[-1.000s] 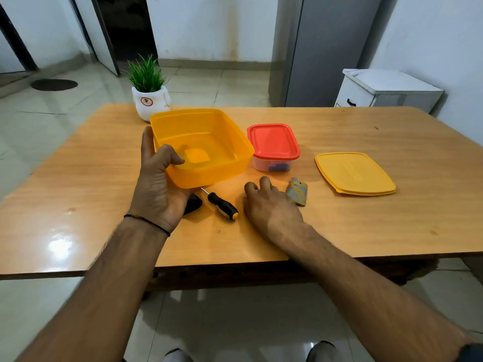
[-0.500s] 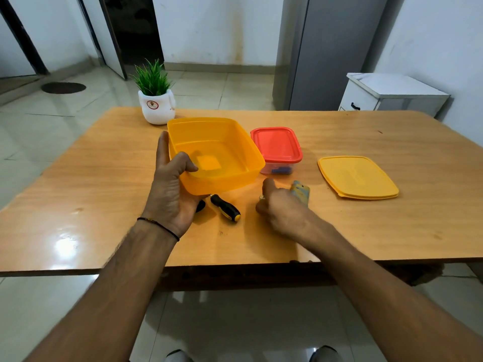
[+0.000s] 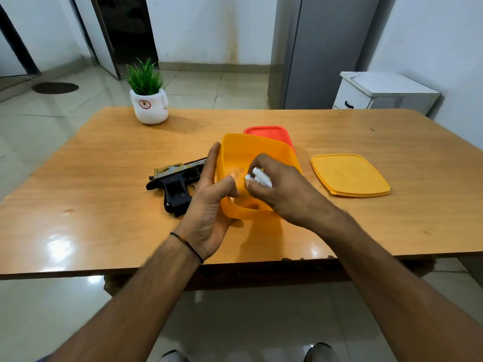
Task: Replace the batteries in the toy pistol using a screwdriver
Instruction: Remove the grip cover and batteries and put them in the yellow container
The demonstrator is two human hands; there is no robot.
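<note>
- A second ago the orange container (image 3: 251, 155) sat tipped over a dark object. It has since shifted right, and the toy pistol (image 3: 174, 184) now lies uncovered on the wooden surface (image 3: 78, 194), just left of the container, with its grip toward the viewer.
- The right hand (image 3: 281, 190), which was low on the surface before, has risen. Its fingers now pinch a small bundle of white batteries (image 3: 258, 177) over the open container.
- The screwdriver, which was in view a second ago, cannot be seen now; the hands or the container probably hide it.
- This looks like an early stage: the pistol and batteries are ready, but the battery cover likely still needs unscrewing.
- The left hand (image 3: 209, 205) grips the container with its thumb hooked over the near rim and its forefinger straight up along the left wall, tilting the container toward the viewer.
- The two hands are close together, each clamped on its own thing.
- An orange lid (image 3: 350, 175) lies to the right of the container.
</note>
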